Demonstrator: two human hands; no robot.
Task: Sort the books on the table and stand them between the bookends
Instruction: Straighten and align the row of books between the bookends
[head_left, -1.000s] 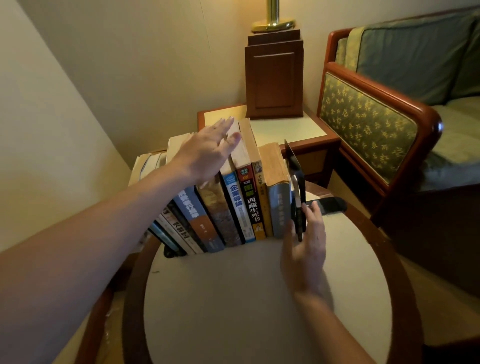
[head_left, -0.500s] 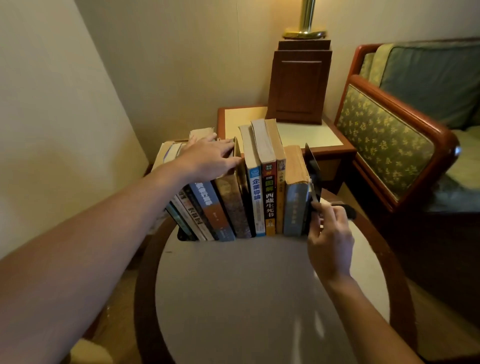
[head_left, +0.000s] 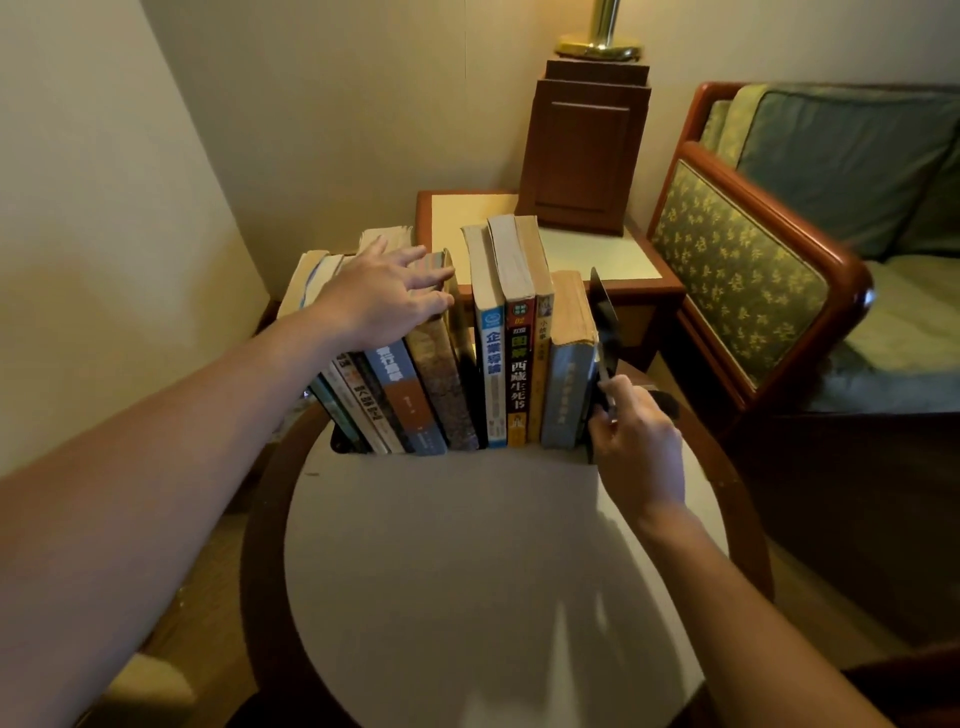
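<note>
A row of several books (head_left: 498, 364) stands at the far edge of the round table (head_left: 457, 571). The left books lean left; the right ones stand upright, with a narrow gap between the two groups. My left hand (head_left: 384, 296) rests with spread fingers on top of the leaning books, fingertips on a brown book (head_left: 441, 384). My right hand (head_left: 634, 436) grips the black right bookend (head_left: 605, 322), which stands against a grey-blue book (head_left: 563, 395). The foot of the left bookend (head_left: 343, 447) peeks out under the leaning books.
Behind the round table stands a square side table (head_left: 639, 260) bearing a dark wooden lamp base (head_left: 582, 150). A wooden-framed sofa (head_left: 753, 270) with green cushions fills the right. A wall runs close along the left.
My right hand went from lying flat beside the bookend to gripping it. My left hand came down onto the leaning books. The camera moved closer and shifted left.
</note>
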